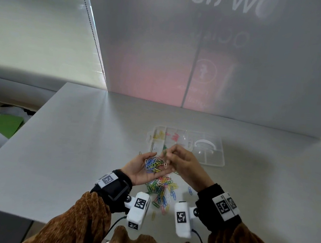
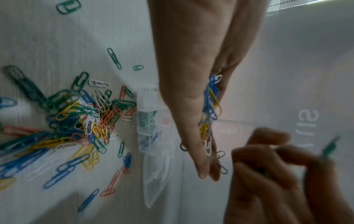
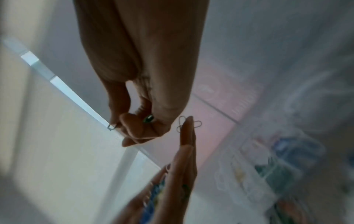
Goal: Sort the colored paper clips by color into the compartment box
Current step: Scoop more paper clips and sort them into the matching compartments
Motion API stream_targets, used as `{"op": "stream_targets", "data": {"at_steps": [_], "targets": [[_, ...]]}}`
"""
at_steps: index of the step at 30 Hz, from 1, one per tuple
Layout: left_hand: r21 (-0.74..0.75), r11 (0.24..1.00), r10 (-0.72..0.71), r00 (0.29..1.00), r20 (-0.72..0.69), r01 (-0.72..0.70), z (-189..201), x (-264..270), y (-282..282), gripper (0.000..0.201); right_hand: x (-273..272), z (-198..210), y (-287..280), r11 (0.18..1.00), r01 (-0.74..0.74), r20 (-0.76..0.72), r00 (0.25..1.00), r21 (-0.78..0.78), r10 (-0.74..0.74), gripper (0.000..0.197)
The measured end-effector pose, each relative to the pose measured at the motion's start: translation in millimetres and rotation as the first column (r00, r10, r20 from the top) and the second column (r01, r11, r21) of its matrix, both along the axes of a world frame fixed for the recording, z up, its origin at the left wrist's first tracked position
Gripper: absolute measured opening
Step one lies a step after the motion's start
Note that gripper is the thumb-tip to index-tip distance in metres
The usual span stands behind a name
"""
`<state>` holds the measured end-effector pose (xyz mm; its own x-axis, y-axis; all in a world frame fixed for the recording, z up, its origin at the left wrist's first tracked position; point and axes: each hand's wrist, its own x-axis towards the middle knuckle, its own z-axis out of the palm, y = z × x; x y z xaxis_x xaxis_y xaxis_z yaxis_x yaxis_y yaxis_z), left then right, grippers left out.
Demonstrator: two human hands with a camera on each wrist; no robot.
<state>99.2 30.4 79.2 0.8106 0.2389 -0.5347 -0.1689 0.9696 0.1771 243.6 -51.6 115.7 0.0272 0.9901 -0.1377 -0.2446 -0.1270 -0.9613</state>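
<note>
My left hand lies palm up above the table, fingers fairly straight, carrying a handful of mixed paper clips, blue, yellow, green and white. In the left wrist view these mixed clips rest along the left hand. My right hand hovers just right of it, fingers curled, pinching a green clip, also a green clip in the right wrist view. The clear compartment box sits just behind both hands, with yellow clips and pink clips in separate far cells.
A loose pile of mixed clips lies on the grey table below my hands, with stray blue and yellow clips nearby. The box's right half holds a clear round piece. A frosted partition rises behind the table.
</note>
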Motion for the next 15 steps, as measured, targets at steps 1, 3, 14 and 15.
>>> {"op": "stream_targets", "data": {"at_steps": [1,3,14,15], "targets": [[0.012,1.000,-0.007,1.000,-0.011,0.007,0,1,0,0.043,4,0,-1,0.999,0.033,-0.164,0.986,-0.003,-0.033,0.008],[0.038,0.999,-0.026,0.999,-0.028,0.027,1,2,1,0.049,12,-1,-1,0.998,0.059,-0.403,0.913,-0.024,-0.064,0.018],[0.109,0.986,-0.126,0.992,0.031,0.122,-3,4,0,0.061,5,9,2,1.000,-0.002,0.592,0.806,0.008,-0.003,0.002],[0.109,0.987,-0.124,0.991,0.047,0.118,-3,3,0,0.058,4,9,3,0.998,-0.043,0.710,0.704,0.050,-0.006,0.003]]}}
